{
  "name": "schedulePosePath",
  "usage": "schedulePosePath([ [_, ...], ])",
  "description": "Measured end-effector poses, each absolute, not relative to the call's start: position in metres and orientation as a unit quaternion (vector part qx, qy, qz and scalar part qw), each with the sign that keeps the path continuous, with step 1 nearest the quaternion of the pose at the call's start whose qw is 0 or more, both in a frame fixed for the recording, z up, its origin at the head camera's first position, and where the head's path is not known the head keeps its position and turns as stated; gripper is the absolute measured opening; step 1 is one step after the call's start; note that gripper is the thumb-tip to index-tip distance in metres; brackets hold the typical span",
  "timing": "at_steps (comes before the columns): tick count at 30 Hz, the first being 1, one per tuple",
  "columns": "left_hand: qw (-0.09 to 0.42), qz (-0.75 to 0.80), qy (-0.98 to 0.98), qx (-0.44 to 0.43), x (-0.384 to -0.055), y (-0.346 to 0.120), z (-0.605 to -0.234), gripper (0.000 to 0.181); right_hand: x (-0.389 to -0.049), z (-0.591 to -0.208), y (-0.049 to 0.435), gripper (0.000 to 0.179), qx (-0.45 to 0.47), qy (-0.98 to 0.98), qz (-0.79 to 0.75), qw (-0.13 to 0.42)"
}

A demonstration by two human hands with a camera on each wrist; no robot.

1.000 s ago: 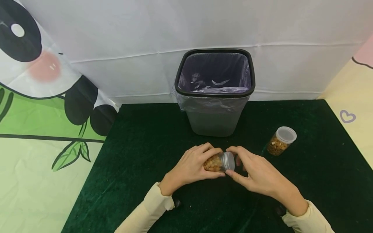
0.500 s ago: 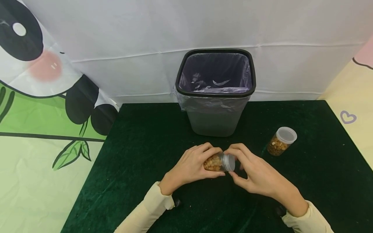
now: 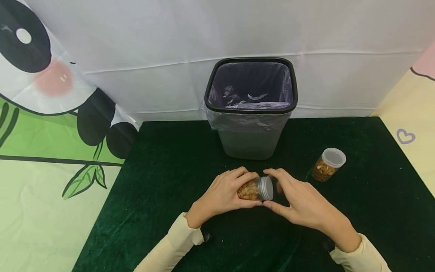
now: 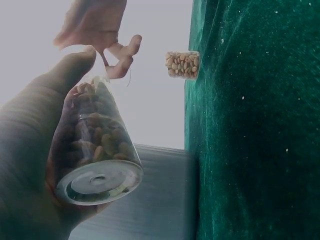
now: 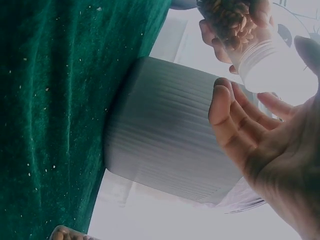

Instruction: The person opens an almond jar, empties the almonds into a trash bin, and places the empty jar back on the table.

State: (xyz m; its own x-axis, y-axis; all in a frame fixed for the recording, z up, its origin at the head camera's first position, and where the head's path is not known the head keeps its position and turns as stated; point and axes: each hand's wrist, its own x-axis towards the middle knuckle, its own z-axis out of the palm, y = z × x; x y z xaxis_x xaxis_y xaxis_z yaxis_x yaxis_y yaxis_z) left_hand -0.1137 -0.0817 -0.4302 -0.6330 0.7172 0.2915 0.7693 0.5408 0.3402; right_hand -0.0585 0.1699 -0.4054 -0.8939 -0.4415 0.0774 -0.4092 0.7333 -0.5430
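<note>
My left hand (image 3: 225, 190) grips a clear plastic jar (image 3: 249, 190) of light brown nuts or beans, tipped on its side with its lid (image 3: 266, 188) toward the right. In the left wrist view the base of the jar (image 4: 100, 182) faces the camera. My right hand (image 3: 299, 200) is at the lid end, fingers spread and bent around it without closing on it. The right wrist view shows the fingers (image 5: 221, 102) apart from the pale, overexposed lid (image 5: 272, 70), with the thumb near its rim.
A second lidded jar (image 3: 327, 165) with similar contents stands to the right on the green cloth (image 3: 163, 170). Behind the hands is a grey bin (image 3: 251, 141) with a black rim and a clear liner. A white backdrop (image 3: 153, 45) hangs behind.
My right fingers have closed in on the lid and then moved off it again, spreading wider. My left hand and the jar stay almost in place.
</note>
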Motion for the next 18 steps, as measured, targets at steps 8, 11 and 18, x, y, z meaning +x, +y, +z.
schedulePosePath([
  [8, 0.058, -0.223, -0.876, -0.424, -0.1135, -0.0818, -0.4311, 0.062, -0.0580, -0.4071, 0.1702, 0.059, -0.227, 0.933, -0.279, 0.026],
  [11, 0.059, -0.220, -0.877, -0.422, -0.1134, -0.0815, -0.4310, 0.062, -0.0584, -0.4076, 0.1702, 0.056, -0.238, 0.929, -0.284, 0.015],
  [18, 0.057, -0.219, -0.880, -0.418, -0.1133, -0.0819, -0.4308, 0.063, -0.0595, -0.4085, 0.1709, 0.059, -0.277, 0.915, -0.292, -0.009],
])
